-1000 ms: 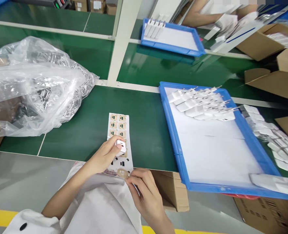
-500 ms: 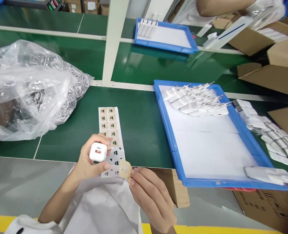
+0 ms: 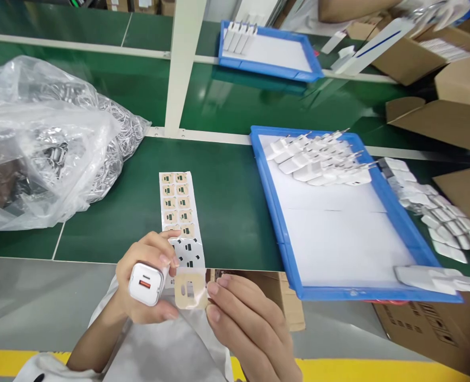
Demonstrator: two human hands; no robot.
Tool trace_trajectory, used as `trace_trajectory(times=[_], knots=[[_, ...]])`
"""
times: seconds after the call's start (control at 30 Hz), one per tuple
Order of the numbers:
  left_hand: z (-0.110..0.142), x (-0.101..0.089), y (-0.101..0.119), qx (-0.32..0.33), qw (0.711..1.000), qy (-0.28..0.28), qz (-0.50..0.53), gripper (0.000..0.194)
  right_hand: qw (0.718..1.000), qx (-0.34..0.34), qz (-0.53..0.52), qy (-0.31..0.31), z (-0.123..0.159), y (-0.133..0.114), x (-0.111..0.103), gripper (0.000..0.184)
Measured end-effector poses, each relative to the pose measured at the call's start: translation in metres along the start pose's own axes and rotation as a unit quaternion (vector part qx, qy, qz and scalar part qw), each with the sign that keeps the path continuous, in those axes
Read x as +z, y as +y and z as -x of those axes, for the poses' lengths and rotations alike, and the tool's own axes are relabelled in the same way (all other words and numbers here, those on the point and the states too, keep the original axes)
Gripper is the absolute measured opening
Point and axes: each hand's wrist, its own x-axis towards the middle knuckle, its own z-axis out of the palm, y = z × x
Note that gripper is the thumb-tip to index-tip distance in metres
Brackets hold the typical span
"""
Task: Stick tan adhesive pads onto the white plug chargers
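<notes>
My left hand (image 3: 143, 265) is closed around a white charger (image 3: 146, 284), its end with two ports, one of them orange-red inside, facing up towards me. Between the fingertips of my right hand (image 3: 250, 318) is the right edge of a beige sticker (image 3: 190, 291) with port cutouts, just right of the charger and apart from it. Behind the hands a sheet of stickers (image 3: 178, 203) lies on the green table, beige pieces in its far rows and bare backing at the near end. My left fingers partly cover that sheet.
On the right is a blue tray (image 3: 282, 228) with several white chargers (image 3: 318, 159) at its far end and one at its near right corner. More chargers (image 3: 442, 212) lie beyond it. A plastic bag (image 3: 51, 154) of cables sits left. Behind a white post (image 3: 181, 69) is another blue tray (image 3: 270, 66).
The charger has come nearer to me and slightly left, its port face turned more squarely to view. The sticker has moved left and down and now faces me flat.
</notes>
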Motion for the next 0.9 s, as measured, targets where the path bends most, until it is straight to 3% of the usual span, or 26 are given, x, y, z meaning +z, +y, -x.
trace_trajectory(times=[0.1, 0.3, 0.6, 0.77, 0.9], knots=[[0.000, 0.001, 0.003, 0.036, 0.999, -0.008, -0.026, 0.041, 0.998, 0.019, -0.002, 0.065, -0.010, -0.003, 0.005, 0.024], [-0.003, 0.006, 0.013, 0.024, 0.995, 0.005, -0.095, 0.026, 0.998, 0.024, -0.020, 0.061, -0.012, -0.005, 0.006, 0.021], [-0.007, 0.002, 0.018, 0.050, 0.990, 0.019, -0.134, 0.021, 0.997, 0.058, -0.042, -0.016, -0.011, -0.001, 0.003, 0.015], [-0.010, 0.005, 0.021, 0.071, 0.984, 0.012, -0.164, 0.019, 0.993, 0.091, -0.069, 0.011, -0.023, 0.001, 0.012, 0.019], [-0.005, 0.009, 0.016, 0.050, 0.980, 0.053, -0.183, 0.028, 0.976, 0.144, -0.160, 0.040, -0.023, 0.010, 0.014, 0.023]])
